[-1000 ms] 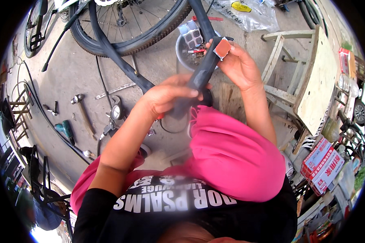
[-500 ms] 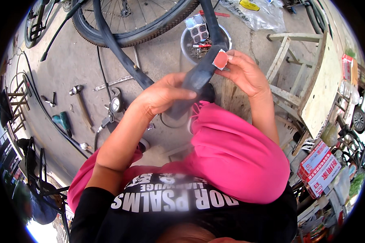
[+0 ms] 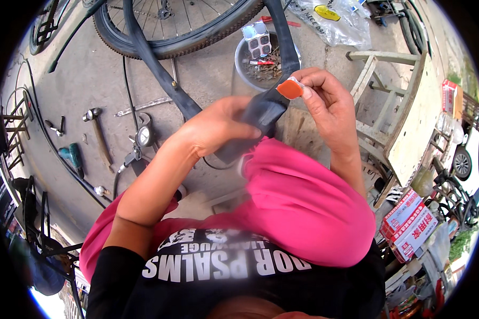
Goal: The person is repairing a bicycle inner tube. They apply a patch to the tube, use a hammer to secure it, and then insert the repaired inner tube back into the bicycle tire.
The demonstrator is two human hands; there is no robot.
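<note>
Concrete ground (image 3: 207, 74) stretched far left as your left hand (image 3: 218, 125) gripped a black tube (image 3: 263, 112) and your right hand (image 3: 327, 101), apart, pinched an orange patch (image 3: 290, 89).

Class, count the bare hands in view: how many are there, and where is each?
2: the left hand grips the black inner tube; the right hand, farther right, pinches the orange patch. No others show.

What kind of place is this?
It looks like a bike repair spot, maybe outdoors. You can see a bicycle wheel, a hammer, and a dark rubber tube in the person's left hand.
</note>
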